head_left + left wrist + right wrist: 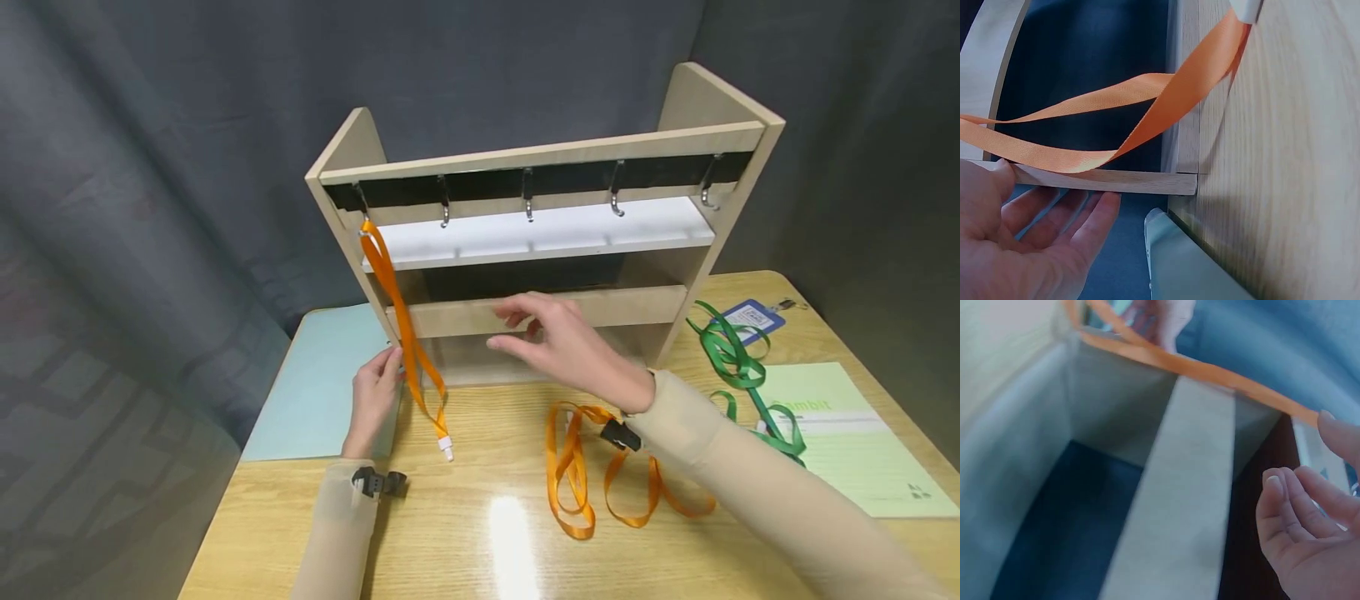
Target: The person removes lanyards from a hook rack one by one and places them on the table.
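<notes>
A wooden shelf rack (450, 319) stands on the table, with a row of metal hooks along its upper board. An orange lanyard (400, 302) hangs from the leftmost hook (362, 200), its white clip (446, 446) dangling low. My left hand (372, 396) holds the rack's left side panel (1141, 181) near its foot, thumb in front and fingers behind, beside the lanyard's strap. In front of the rack my right hand (555, 340) is in the air, fingers loosely bent and holding nothing. More orange lanyard (573, 475) lies loosely looped on the table below it, with a black buckle partly by the right wrist.
At the right lie a green lanyard (731, 354), a blue badge holder (750, 321) and a pale green notepad (840, 467). A light blue folder (300, 392) lies at the left. Further hooks (528, 208) bear nothing. Dark curtains (525, 75) hang behind.
</notes>
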`<state>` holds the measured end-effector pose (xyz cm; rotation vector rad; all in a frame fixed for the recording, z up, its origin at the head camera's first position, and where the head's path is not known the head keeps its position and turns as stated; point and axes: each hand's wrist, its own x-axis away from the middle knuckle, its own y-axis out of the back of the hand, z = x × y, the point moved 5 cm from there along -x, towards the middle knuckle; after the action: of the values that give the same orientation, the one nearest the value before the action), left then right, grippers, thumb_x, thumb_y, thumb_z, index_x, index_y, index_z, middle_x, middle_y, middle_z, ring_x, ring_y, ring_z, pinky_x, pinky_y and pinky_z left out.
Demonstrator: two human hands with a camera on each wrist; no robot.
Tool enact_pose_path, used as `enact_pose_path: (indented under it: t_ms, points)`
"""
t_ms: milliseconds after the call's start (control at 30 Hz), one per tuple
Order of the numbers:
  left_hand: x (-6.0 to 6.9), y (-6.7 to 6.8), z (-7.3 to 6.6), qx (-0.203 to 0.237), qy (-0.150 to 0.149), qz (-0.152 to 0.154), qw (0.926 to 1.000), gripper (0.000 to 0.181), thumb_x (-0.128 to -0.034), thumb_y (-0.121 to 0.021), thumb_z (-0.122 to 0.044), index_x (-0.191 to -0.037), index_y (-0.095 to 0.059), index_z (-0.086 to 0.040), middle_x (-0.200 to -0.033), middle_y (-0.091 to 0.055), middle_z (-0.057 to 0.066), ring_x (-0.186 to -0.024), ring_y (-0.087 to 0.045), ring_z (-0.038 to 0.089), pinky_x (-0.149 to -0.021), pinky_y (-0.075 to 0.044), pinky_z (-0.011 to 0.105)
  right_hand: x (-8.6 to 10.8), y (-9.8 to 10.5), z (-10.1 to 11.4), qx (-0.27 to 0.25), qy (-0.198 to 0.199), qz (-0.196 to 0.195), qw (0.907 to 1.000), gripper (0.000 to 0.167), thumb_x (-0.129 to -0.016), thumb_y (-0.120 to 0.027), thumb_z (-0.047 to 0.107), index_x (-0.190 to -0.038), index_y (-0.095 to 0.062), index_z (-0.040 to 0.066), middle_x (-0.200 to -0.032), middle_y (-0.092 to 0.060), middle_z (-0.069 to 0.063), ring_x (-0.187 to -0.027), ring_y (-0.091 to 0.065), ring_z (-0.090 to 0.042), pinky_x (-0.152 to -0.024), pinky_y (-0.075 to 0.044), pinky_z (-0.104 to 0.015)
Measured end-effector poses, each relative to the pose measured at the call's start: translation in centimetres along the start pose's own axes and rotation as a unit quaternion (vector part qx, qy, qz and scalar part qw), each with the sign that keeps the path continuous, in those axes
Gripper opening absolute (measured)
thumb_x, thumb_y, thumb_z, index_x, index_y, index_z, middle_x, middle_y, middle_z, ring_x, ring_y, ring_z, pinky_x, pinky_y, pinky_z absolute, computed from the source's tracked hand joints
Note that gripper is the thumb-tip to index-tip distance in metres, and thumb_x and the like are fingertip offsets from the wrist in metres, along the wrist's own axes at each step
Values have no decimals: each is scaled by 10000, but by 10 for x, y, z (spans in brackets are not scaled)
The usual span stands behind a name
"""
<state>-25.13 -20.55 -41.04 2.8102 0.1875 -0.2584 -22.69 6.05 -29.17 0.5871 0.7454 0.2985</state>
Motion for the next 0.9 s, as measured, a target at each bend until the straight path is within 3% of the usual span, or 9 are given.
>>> enact_pose_path:
  t_ms: [167, 433, 667, 900]
  points:
    - [1, -1, -1, -29, 24, -3, 10000, 354, -1017, -501, -198, -1200, -617, 81, -1149, -606, 277, -1021, -617, 372, -849, -549, 459, -31, -6, 19, -334, 330, -494, 9977, 312, -836, -769, 177, -1083, -685, 5, -1020, -677, -50, -826, -616, -91, -669, -564, -226]
    - [0, -1, -1, 19, 93, 18, 10000, 353, -1014, -508, -189, -1209, -609, 87, -1182, -593, 271, -1050, -602, 372, -861, -540, 477, -70, -22, 39, -328, 562, -986, 9930, 310, -866, -738, 199, -1091, -687, -9, -1006, -686, -84, -805, -613, -69, -693, -552, -201]
    - [-15, 0, 37, -24, 108, -31, 9999, 459, -988, -522, -352, -1233, -620, 24, -1205, -602, 213, -1027, -625, 329, -832, -563, 405, -93, -34, 46, -513, 464, -1020, 9924, 326, -871, -730, 176, -1130, -674, -15, -1013, -692, -89, -773, -634, -79, -692, -545, -167]
    - [-15, 0, 41, -61, 128, -86, 9999, 511, -970, -529, -412, -1227, -626, 18, -1173, -621, 200, -1020, -632, 296, -791, -575, 298, -106, -39, 51, -536, 197, -1101, 9923, 347, -884, -718, 181, -1160, -662, -22, -1062, -686, -100, -772, -655, -111, -700, -530, -143]
